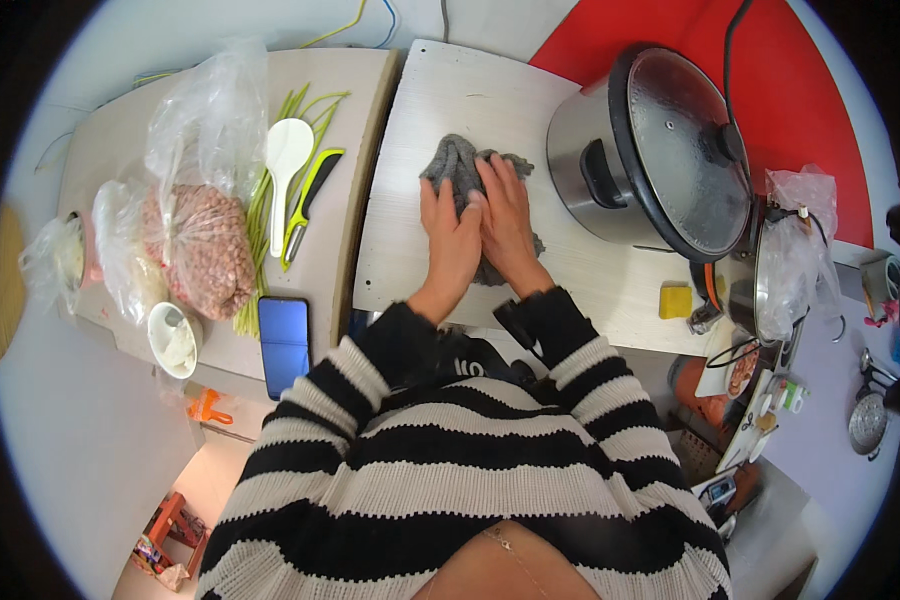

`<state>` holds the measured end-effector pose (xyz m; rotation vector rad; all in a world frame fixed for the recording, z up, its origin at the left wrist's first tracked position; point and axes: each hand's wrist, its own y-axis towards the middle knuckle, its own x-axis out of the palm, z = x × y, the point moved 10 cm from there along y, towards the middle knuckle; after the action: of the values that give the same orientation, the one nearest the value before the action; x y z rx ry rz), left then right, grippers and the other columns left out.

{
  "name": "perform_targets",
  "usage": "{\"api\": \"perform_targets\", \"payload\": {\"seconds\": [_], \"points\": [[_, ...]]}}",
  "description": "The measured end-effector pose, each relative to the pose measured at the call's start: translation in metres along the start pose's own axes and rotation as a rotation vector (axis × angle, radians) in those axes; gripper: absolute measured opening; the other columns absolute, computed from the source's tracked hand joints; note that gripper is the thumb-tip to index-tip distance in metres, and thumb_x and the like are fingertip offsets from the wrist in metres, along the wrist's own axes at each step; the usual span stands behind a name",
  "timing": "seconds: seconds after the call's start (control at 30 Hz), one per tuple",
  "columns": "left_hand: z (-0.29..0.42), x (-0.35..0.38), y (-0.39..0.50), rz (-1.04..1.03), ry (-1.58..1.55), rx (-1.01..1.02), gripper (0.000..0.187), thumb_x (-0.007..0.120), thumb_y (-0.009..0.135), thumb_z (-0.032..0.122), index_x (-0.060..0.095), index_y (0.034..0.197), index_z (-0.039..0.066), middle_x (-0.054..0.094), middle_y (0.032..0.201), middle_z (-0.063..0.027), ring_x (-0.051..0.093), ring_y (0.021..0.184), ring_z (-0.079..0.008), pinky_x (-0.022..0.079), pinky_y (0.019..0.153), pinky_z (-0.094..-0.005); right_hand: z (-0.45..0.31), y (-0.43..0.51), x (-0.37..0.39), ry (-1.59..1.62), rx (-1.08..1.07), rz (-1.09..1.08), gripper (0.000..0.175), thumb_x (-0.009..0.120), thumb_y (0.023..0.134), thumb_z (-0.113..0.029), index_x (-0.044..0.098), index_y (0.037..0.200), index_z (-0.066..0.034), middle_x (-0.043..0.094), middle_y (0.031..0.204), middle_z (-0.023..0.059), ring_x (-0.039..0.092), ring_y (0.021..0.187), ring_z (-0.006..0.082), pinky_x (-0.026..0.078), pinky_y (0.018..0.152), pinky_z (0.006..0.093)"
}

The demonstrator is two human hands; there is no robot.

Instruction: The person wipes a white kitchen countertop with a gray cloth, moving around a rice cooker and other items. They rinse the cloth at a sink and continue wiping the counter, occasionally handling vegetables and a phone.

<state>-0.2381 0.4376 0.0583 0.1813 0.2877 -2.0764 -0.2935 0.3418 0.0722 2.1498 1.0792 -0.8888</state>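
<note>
A crumpled grey cloth [454,159] lies on the white tabletop [397,232] in front of me. My left hand [451,244] presses on its near left part, fingers pointing away from me. Against it, thumbs meeting, my right hand [506,225] rests on the cloth's right part with the fingers spread over it. Some of the cloth shows beyond the fingertips and beneath both wrists. To the right of my hands stands a large steel electric cooker [581,161] with a fogged glass lid [682,142].
Left, a beige table [330,277] holds a bag of peanuts [202,247], green stalks [249,292], a white rice paddle [289,150], a green-black peeler [307,202], a phone [283,337] and a white bowl [155,341]. A yellow sponge [675,302] lies near the right edge.
</note>
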Motion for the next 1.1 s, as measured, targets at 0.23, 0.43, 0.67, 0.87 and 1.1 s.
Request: {"api": "perform_targets", "payload": {"seconds": [0.23,0.43,0.67,0.87,1.1], "points": [[0.027,0.086,0.08,-0.036,0.612,0.544,0.063,0.064,0.084,0.023,0.042,0.136,-0.006,0.02,0.148,-0.0364,0.015,0.139,-0.0513,0.011,0.111,-0.0626,0.06,-0.095,-0.083,0.121,0.339,0.116,0.033,0.05,0.095,-0.008,0.053,0.127,0.001,0.053,0.13,0.0184,0.05,0.12,0.0319,0.039,0.102,0.0391],[0.06,0.143,0.142,-0.274,0.78,1.085,0.045,0.06,0.085,0.012,0.055,0.129,0.004,0.038,0.148,-0.0131,0.029,0.139,-0.0343,0.024,0.113,-0.0473,0.107,-0.146,-0.104,0.297,0.7,0.274,0.031,0.048,0.096,-0.007,0.051,0.126,0.0001,0.053,0.126,0.0149,0.05,0.116,0.0233,0.041,0.097,0.0321],[0.094,0.199,0.168,-0.446,0.772,1.348,0.036,0.054,0.085,0.008,0.064,0.12,0.01,0.053,0.129,-0.0051,0.049,0.118,-0.0216,0.04,0.105,-0.0327,0.082,-0.147,-0.077,-0.078,0.445,0.144,0.041,0.056,0.09,-0.008,0.048,0.129,0.0023,0.036,0.139,0.0245,0.036,0.128,0.0392,0.03,0.108,0.0452],[0.081,0.179,0.192,-0.486,0.778,1.179,0.036,0.047,0.092,0.004,0.059,0.126,0.006,0.054,0.13,-0.0119,0.052,0.12,-0.0272,0.042,0.104,-0.0352,0.085,-0.148,-0.077,-0.04,0.414,0.167,0.044,0.058,0.088,-0.009,0.048,0.129,0.002,0.037,0.139,0.0246,0.037,0.128,0.0397,0.03,0.108,0.0459],[0.024,0.063,0.232,-0.354,0.777,0.658,0.05,0.052,0.087,0.01,0.046,0.134,-0.002,0.046,0.138,-0.0249,0.041,0.129,-0.0411,0.03,0.111,-0.0479,0.086,-0.155,-0.084,-0.089,0.258,0.233,0.045,0.062,0.084,-0.007,0.052,0.128,-0.0028,0.043,0.136,0.0237,0.043,0.122,0.0403,0.036,0.104,0.0449]]}}
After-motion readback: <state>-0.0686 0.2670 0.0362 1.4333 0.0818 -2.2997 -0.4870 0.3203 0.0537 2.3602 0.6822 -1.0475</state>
